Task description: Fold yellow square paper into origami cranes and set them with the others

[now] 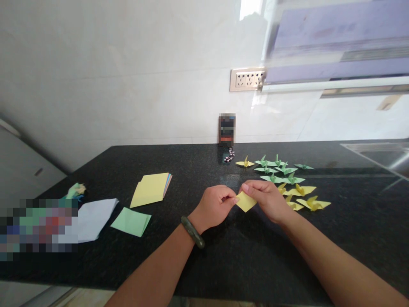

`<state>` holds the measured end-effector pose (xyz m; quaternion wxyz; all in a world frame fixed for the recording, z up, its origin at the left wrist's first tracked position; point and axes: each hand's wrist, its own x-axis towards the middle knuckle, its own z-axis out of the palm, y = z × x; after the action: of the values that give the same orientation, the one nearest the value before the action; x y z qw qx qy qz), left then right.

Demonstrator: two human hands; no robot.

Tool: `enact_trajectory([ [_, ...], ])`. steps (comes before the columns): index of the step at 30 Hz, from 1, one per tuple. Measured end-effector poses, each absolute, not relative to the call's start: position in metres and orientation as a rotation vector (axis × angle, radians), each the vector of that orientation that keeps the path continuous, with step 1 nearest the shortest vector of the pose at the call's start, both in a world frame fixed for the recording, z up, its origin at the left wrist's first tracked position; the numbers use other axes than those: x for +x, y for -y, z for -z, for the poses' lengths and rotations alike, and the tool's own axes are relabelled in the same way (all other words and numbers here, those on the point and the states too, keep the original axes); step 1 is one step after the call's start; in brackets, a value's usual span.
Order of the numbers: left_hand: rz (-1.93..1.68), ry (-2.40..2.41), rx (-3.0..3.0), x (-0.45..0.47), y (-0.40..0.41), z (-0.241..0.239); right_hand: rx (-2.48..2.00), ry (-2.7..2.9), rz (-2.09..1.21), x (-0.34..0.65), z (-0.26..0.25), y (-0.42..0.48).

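A small folded square of yellow paper (pixel 246 202) is held up between both hands, above the dark counter. My left hand (pixel 217 206) pinches its left corner, thumb against the bent forefinger. My right hand (pixel 270 197) grips the upper right side with the thumb on top; its other fingers are partly hidden behind. Just beyond the right hand lie several yellow paper cranes (pixel 315 204), some partly covered by the hand. Farther back stand several green paper cranes (pixel 277 169) and a lone yellow crane (pixel 245 163).
On the left lie a stack of coloured paper (pixel 150 190) with yellow on top, green paper (pixel 131 222) and white paper (pixel 96 219). A phone (pixel 227 129) with a beaded strap (pixel 229 155) leans on the wall. A sink edge (pixel 377 155) is at the far right.
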<state>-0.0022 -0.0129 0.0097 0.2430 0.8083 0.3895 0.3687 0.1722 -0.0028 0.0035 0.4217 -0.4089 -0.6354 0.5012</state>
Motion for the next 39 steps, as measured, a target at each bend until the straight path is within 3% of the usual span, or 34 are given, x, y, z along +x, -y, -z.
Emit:
enact_trajectory([
  [15,-1.047,-1.095,2.062,-0.003,0.010,-0.003,-1.014,1.660,-1.154,0.174,-0.013,0.003],
  [20,-1.032,-1.074,1.975,-0.001,0.009,-0.003,-1.069,1.423,-1.265,0.170,-0.005,0.001],
  [27,-1.001,-1.077,1.584,0.003,0.004,0.003,-1.172,1.277,-1.122,0.174,0.000,-0.008],
  [39,-1.018,-1.085,1.819,0.004,0.009,0.004,-1.159,1.721,-0.884,0.164,-0.004,0.004],
])
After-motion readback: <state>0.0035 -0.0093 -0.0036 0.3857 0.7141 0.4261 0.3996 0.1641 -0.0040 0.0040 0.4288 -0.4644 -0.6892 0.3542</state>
